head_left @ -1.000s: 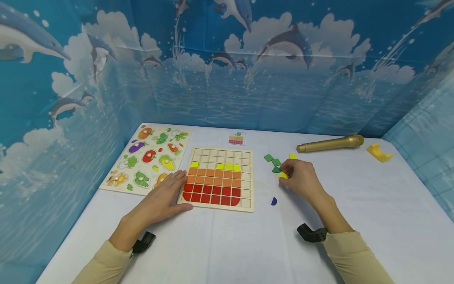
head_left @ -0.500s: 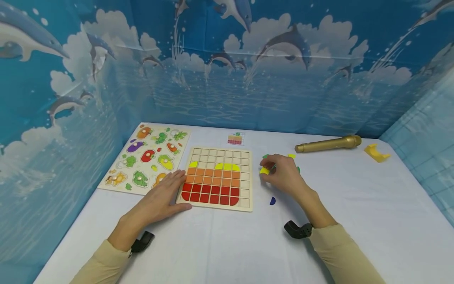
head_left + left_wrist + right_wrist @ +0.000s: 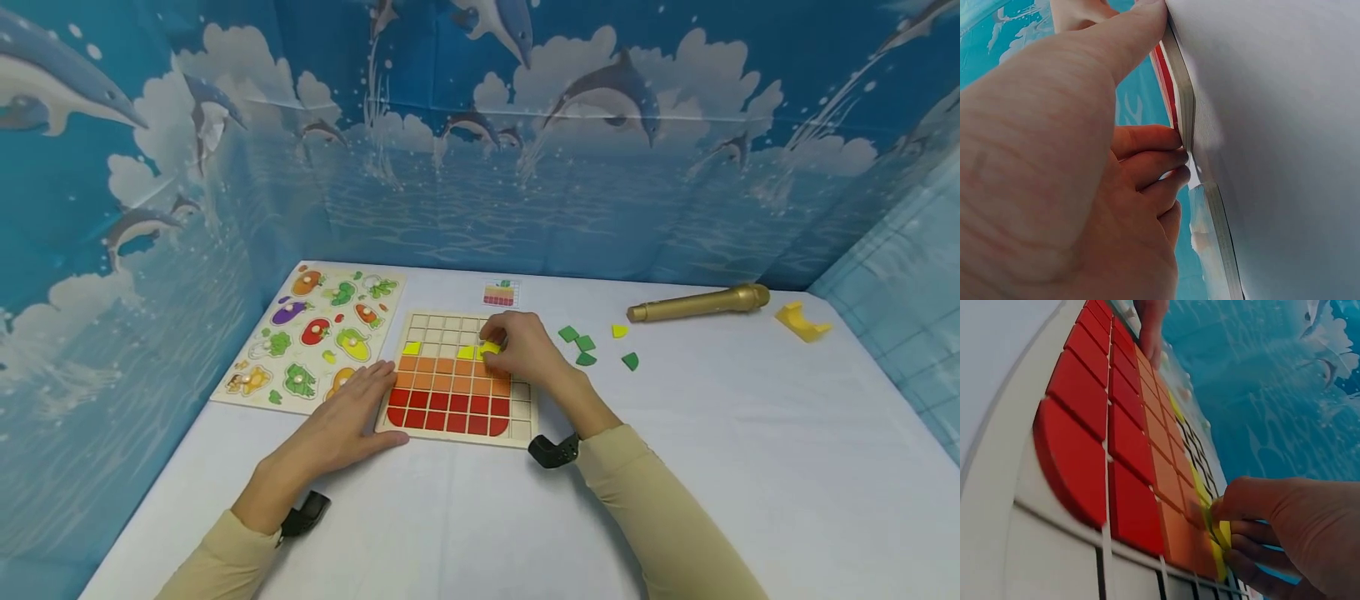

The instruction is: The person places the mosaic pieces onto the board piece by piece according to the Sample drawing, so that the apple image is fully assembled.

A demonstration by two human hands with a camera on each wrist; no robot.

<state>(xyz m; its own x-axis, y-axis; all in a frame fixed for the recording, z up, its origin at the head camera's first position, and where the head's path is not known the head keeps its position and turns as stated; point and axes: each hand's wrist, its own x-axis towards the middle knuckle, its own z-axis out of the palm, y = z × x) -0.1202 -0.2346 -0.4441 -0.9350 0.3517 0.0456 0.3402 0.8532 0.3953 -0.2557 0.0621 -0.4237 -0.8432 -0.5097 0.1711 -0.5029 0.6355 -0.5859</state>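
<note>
The right hand (image 3: 525, 350) partly hides the yellow tile (image 3: 490, 347) its curled fingers (image 3: 1244, 528) pinch over the grid board (image 3: 457, 379), at the yellow row. The left hand (image 3: 341, 421) lies flat, steadying the board's edge.

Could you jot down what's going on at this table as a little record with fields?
Left hand: rests flat on the table, fingers and thumb against the grid board's left corner
Right hand: pinches a yellow tile over the board's yellow row
Board: red rows nearest the person, orange above, a few yellow tiles, top cells bare
Loose tiles: green tiles and a yellow tile piece right of the board
Also there: vegetable puzzle, pattern card, gold microphone, yellow block
</note>
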